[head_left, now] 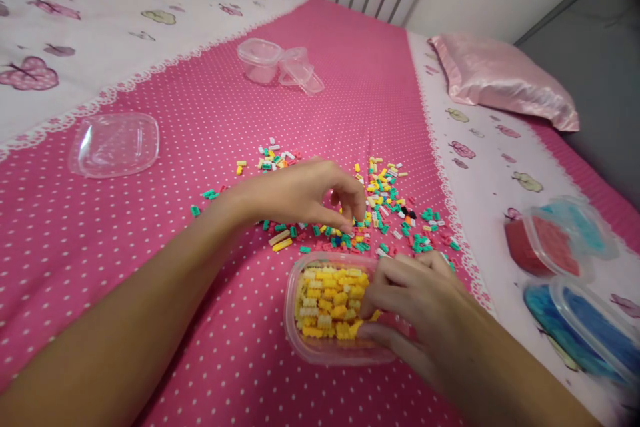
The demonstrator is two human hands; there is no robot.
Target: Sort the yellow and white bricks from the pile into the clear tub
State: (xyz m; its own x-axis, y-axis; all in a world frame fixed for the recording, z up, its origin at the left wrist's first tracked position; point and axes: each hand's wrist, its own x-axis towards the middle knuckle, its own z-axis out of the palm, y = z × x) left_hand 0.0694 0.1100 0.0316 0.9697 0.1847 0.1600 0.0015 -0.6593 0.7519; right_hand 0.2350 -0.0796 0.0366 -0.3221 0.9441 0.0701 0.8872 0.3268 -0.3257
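My left hand (327,195) reaches over a loose pile of small toy bricks (387,197) in yellow, green, white and pink. Its thumb and fingers curl into a pinch low over the pile, and whatever is at the fingertips is hidden. Nearer to me stands a clear plastic container (295,340) holding many yellow and cream bricks (330,300). My right hand (415,300) is over its right side, fingertips down inside the rim. Between that thumb and forefinger shows a yellow brick (376,314).
A clear lid (117,145) lies at left on the pink dotted bedspread (225,360). Clear containers (260,60) sit farther back. On the right are a container of red pieces (543,240) and one of blue pieces (575,327). Beyond them rests a pink pillow (505,80).
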